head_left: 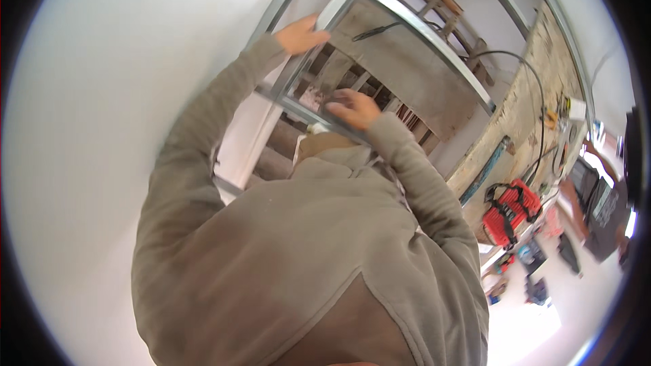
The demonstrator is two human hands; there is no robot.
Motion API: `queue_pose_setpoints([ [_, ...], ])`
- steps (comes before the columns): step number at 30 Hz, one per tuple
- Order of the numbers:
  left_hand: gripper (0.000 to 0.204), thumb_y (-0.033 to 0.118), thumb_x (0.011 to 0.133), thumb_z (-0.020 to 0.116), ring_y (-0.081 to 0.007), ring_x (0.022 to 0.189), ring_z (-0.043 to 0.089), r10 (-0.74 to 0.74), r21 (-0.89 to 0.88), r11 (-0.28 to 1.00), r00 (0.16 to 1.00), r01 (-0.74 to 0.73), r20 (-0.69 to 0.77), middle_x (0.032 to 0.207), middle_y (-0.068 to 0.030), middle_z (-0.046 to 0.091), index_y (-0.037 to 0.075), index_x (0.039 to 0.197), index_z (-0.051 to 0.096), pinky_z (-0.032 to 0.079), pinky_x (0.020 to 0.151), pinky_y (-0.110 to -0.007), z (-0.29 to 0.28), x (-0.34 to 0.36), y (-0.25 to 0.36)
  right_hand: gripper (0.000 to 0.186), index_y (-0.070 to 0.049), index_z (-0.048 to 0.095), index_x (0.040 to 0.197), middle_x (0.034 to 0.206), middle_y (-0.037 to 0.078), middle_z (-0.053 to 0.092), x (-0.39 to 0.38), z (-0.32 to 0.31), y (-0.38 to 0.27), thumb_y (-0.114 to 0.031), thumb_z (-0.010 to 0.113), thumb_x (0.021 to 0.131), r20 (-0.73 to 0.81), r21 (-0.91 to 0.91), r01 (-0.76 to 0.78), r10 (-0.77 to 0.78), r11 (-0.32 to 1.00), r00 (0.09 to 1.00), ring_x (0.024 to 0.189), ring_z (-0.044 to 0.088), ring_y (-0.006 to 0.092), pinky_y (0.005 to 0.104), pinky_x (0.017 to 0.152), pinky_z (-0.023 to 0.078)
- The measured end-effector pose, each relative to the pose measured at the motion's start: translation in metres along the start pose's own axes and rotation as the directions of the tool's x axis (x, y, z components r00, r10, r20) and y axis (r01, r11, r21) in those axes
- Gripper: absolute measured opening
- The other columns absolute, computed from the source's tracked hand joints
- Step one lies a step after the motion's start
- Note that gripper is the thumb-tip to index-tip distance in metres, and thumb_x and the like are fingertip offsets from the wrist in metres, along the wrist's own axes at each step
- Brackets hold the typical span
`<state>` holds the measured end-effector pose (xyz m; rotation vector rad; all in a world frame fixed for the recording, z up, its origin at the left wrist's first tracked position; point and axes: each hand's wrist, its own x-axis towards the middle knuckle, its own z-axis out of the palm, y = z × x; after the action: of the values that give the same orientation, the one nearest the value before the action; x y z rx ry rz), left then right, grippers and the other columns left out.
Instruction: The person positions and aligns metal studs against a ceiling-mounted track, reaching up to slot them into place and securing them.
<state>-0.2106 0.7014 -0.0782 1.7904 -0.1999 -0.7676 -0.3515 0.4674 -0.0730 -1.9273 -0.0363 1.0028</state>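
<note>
My left hand is closed on an upright bar of a silver metal frame at the upper middle. My right hand is beside the lower crossbar, inside the frame, fingers curled around a dark spot; blur hides what, if anything, it holds. Both forearms are in olive sleeves. Behind the bars are a grey board and wooden slatted pieces. A thin black tool or cable end lies on the board.
A worn plank on the right carries a black cable, a blue bar, small tools and a red-and-black machine. A person in a dark shirt is at the far right, near items on the floor. A white wall fills the left.
</note>
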Motion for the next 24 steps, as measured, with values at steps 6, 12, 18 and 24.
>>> queue_pose_setpoints([
  [6, 0.044, 0.014, 0.084, 0.064, -0.0109, 0.081, 0.058, -0.028, -0.068, 0.997, 0.995, 0.021, -0.097, 0.095, -0.0056, 0.064, 0.003, 0.125, 0.052, 0.049, 0.072, -0.028, -0.007, -0.084, 0.084, 0.049, 0.003, 0.063, 0.115, 0.107, 0.022, 0.069, -0.100, -0.033, 0.130, -0.041, 0.062, 0.092, 0.089, -0.068, -0.096, 0.102, 0.993, 0.991, 0.101, 0.066, 0.0296, 0.0366, 0.086, 0.049],
  [12, 0.067, 0.022, 0.076, 0.068, -0.0209, 0.094, 0.061, -0.244, 0.088, 0.956, 0.923, 0.281, -0.297, 0.103, -0.0138, 0.064, -0.001, 0.134, 0.043, 0.048, 0.085, -0.033, 0.034, -0.212, 0.035, 0.056, 0.006, 0.065, 0.097, 0.084, 0.011, 0.067, -0.143, -0.035, 0.165, -0.047, 0.048, 0.100, 0.100, 0.035, -0.100, 0.096, 0.994, 0.990, 0.079, 0.057, 0.0147, 0.0335, 0.072, 0.047],
  [18, 0.077, 0.018, 0.074, 0.066, -0.0284, 0.102, 0.059, -0.386, 0.136, 0.886, 0.867, 0.443, -0.314, 0.112, -0.0215, 0.062, -0.002, 0.142, 0.036, 0.046, 0.091, -0.036, 0.079, -0.265, -0.051, 0.058, 0.005, 0.061, 0.081, 0.064, 0.004, 0.054, -0.144, -0.028, 0.205, -0.048, 0.046, 0.100, -0.043, -0.026, -0.051, 0.050, 0.998, 0.998, 0.064, 0.042, 0.0114, 0.0336, 0.056, 0.038],
  [24, 0.079, 0.016, 0.075, 0.065, -0.0298, 0.098, 0.060, -0.472, 0.181, 0.825, 0.829, 0.536, -0.301, 0.107, -0.0209, 0.063, 0.001, 0.146, 0.032, 0.049, 0.084, -0.039, 0.101, -0.294, -0.069, 0.058, 0.005, 0.059, 0.075, 0.058, 0.004, 0.048, -0.139, -0.029, 0.205, -0.046, 0.048, 0.099, -0.121, -0.116, -0.022, 0.008, 0.993, 0.993, 0.058, 0.039, 0.0127, 0.0358, 0.053, 0.035],
])
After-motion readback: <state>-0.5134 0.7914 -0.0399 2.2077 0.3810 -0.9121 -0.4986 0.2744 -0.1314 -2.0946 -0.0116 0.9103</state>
